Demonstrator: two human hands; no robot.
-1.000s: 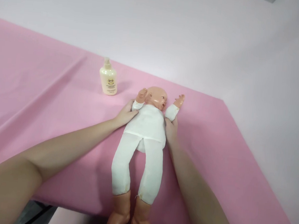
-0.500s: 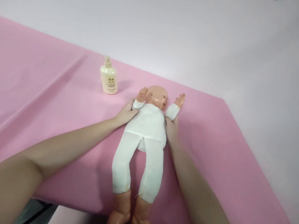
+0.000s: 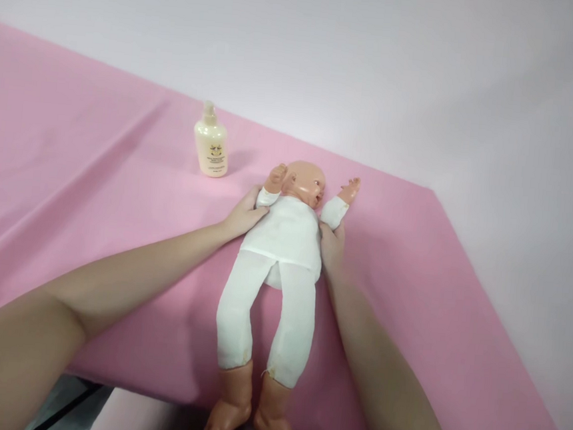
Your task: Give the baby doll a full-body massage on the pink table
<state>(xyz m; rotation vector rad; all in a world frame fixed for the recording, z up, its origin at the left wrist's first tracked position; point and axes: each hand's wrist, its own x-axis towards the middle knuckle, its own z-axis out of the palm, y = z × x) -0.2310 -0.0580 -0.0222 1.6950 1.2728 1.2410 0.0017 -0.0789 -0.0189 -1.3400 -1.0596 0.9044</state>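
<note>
A baby doll [image 3: 285, 235] with a white cloth body lies on its back, its head away from me and turned to the right. Its bare feet reach past the table's near edge. My left hand [image 3: 246, 213] grips the doll's side under the arm at the left, the thumb on top. At the right side, my right hand [image 3: 332, 246] holds it in the same way, thumb against the chest below the doll's raised arm. Most of my fingers are hidden beneath or behind the doll.
A cream pump bottle [image 3: 211, 145] stands upright near the table's far edge, left of the doll's head. The pink cloth [image 3: 411, 286] covering the table has creases at the left. A white wall [image 3: 330, 58] rises behind it.
My hands keep the same hold on the doll, which has hardly moved. The whole view has shifted very slightly.
</note>
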